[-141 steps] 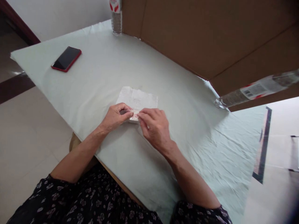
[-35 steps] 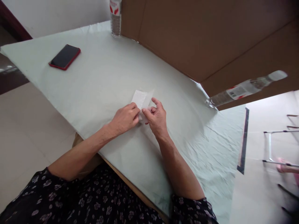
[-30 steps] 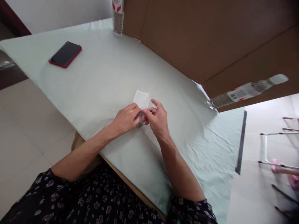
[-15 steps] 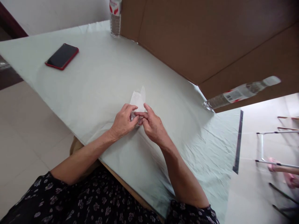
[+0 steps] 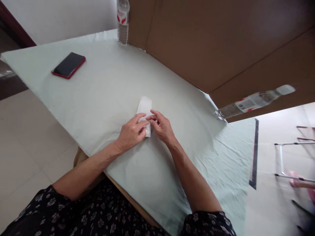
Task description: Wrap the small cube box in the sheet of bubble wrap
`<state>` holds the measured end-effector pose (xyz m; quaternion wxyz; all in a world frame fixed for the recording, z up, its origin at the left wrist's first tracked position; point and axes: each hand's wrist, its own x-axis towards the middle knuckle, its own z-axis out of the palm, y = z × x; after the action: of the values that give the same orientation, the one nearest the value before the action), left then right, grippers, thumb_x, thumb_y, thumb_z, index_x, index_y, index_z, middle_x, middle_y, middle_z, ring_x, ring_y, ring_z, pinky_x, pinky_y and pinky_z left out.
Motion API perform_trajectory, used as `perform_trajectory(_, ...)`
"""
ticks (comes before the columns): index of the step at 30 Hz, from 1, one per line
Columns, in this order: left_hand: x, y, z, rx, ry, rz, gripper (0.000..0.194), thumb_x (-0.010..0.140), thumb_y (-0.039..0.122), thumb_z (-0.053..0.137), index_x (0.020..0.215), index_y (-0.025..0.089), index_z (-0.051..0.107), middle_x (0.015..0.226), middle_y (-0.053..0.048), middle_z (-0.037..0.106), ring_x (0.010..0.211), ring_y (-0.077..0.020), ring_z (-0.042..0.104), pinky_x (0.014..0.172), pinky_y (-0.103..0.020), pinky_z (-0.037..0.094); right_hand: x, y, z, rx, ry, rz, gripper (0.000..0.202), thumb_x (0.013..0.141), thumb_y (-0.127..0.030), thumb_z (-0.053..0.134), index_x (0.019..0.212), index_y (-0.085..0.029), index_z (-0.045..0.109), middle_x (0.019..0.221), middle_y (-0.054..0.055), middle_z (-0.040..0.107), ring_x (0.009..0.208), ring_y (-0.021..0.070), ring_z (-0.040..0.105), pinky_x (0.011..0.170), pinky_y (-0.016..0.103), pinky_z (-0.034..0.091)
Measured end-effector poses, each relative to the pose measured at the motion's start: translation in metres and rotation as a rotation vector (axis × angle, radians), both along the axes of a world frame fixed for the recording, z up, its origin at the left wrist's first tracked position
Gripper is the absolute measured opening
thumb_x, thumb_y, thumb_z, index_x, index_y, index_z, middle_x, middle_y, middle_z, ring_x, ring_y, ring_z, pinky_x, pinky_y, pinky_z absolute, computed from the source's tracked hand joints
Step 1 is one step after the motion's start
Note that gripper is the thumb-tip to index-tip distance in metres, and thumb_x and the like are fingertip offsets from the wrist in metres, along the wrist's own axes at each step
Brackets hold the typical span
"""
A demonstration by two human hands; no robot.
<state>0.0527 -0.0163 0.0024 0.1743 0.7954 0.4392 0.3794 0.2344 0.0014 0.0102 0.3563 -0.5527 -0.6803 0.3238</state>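
Observation:
A small white paper-like piece (image 5: 145, 105) lies lengthwise on the pale green tablecloth (image 5: 103, 85), in front of me. My left hand (image 5: 131, 131) rests on its left side and lower part, with fingers bent over it. On the right side of the piece is my right hand (image 5: 162, 127), its thumb and fingertips curled close together near my left index finger. Whether the right fingertips pinch anything is too small to tell. The fingers cover the middle of the white piece, and its lower end shows below them.
A black phone with a red case (image 5: 69, 65) lies at the back left. Brown cardboard (image 5: 197, 42) stands behind, with one water bottle (image 5: 122, 23) at its left end and another bottle (image 5: 253, 102) at its right. A metal frame (image 5: 282, 160) stands on the floor at right.
Both hands have loosened from their tight cluster, and the right fingertips have drawn slightly apart from the left hand. The white piece now looks flatter, its lower end exposed. The view has shifted a little.

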Motion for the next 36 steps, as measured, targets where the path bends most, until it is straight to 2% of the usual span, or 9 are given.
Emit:
perform_trajectory(3, -0.001, 0.002, -0.001, 0.031, 0.018, -0.024, 0.031, 0.087, 0.009, 0.053, 0.108, 0.021, 0.072, 0.127, -0.009, 0.070, 0.102, -0.0195, 0.071, 0.089, -0.032, 0.059, 0.000, 0.006, -0.003, -0.009, 0.012, 0.036, 0.043, 0.087, -0.030, 0.053, 0.127, -0.019, 0.064, 0.104, 0.008, 0.078, 0.096, 0.0190, 0.069, 0.085, 0.036, 0.053)
perform_trajectory(9, -0.003, 0.003, -0.003, -0.001, -0.022, -0.041, 0.030, 0.086, 0.010, 0.054, 0.108, 0.018, 0.073, 0.123, -0.011, 0.073, 0.098, -0.0190, 0.073, 0.087, -0.031, 0.060, 0.012, 0.017, -0.004, -0.097, 0.119, -0.233, 0.045, 0.079, -0.040, 0.065, 0.118, -0.017, 0.066, 0.111, 0.011, 0.075, 0.078, 0.0153, 0.064, 0.065, 0.031, 0.054)
perform_trajectory(12, -0.003, 0.003, -0.003, 0.006, -0.036, -0.043, 0.031, 0.086, 0.009, 0.053, 0.107, 0.017, 0.074, 0.121, -0.011, 0.073, 0.096, -0.0181, 0.073, 0.086, -0.030, 0.060, 0.010, 0.032, -0.004, -0.288, 0.187, -0.267, 0.054, 0.072, -0.043, 0.071, 0.117, -0.015, 0.064, 0.101, 0.010, 0.073, 0.070, 0.0159, 0.063, 0.048, 0.025, 0.045)
perform_trajectory(15, -0.002, 0.003, -0.004, 0.004, -0.048, -0.050, 0.029, 0.087, 0.010, 0.053, 0.107, 0.017, 0.073, 0.122, -0.011, 0.072, 0.097, -0.0180, 0.073, 0.086, -0.030, 0.060, 0.002, 0.046, -0.003, -0.376, 0.231, -0.213, 0.050, 0.067, -0.044, 0.076, 0.107, -0.017, 0.064, 0.079, 0.003, 0.067, 0.060, 0.0142, 0.058, 0.042, 0.023, 0.036)
perform_trajectory(21, -0.005, 0.006, -0.003, -0.091, -0.067, -0.061, 0.029, 0.087, 0.013, 0.053, 0.111, 0.018, 0.070, 0.110, -0.009, 0.074, 0.099, -0.0202, 0.071, 0.090, -0.034, 0.059, -0.014, 0.057, 0.001, -0.318, 0.268, -0.093, 0.026, 0.067, -0.037, 0.074, 0.064, -0.020, 0.055, 0.060, -0.006, 0.047, 0.057, 0.0096, 0.042, 0.051, 0.024, 0.033)
perform_trajectory(26, -0.006, 0.007, -0.001, -0.172, -0.040, -0.041, 0.029, 0.085, 0.017, 0.054, 0.111, 0.015, 0.068, 0.095, -0.007, 0.072, 0.082, -0.0191, 0.066, 0.081, -0.034, 0.057, -0.020, 0.045, 0.007, -0.292, 0.509, -0.043, 0.022, 0.067, -0.037, 0.076, 0.066, -0.020, 0.063, 0.064, -0.004, 0.056, 0.062, 0.0108, 0.045, 0.059, 0.026, 0.038)
perform_trajectory(31, -0.005, 0.002, -0.001, -0.172, -0.077, 0.076, 0.026, 0.083, 0.021, 0.059, 0.109, 0.019, 0.065, 0.109, -0.008, 0.065, 0.083, -0.0168, 0.063, 0.077, -0.032, 0.055, -0.023, 0.026, 0.011, -0.228, 0.629, -0.014, 0.023, 0.070, -0.040, 0.081, 0.072, -0.021, 0.069, 0.070, -0.003, 0.062, 0.068, 0.0129, 0.052, 0.068, 0.029, 0.045)
perform_trajectory(34, -0.006, 0.002, -0.002, -0.149, -0.107, 0.182, 0.045, 0.076, 0.023, 0.067, 0.120, 0.019, 0.058, 0.114, -0.009, 0.061, 0.095, -0.0211, 0.063, 0.085, -0.037, 0.056, -0.022, 0.014, 0.012, -0.178, 0.675, 0.017, 0.023, 0.072, -0.042, 0.083, 0.079, -0.023, 0.074, 0.075, -0.002, 0.066, 0.075, 0.0150, 0.058, 0.076, 0.031, 0.048)
perform_trajectory(36, -0.008, 0.005, -0.004, -0.154, -0.141, 0.175, 0.061, 0.073, 0.023, 0.070, 0.132, 0.019, 0.051, 0.122, -0.011, 0.059, 0.106, -0.0243, 0.061, 0.091, -0.040, 0.055, -0.020, 0.007, 0.012, -0.155, 0.674, 0.047, 0.023, 0.075, -0.044, 0.083, 0.081, -0.023, 0.075, 0.078, -0.002, 0.068, 0.079, 0.0159, 0.061, 0.079, 0.031, 0.050)
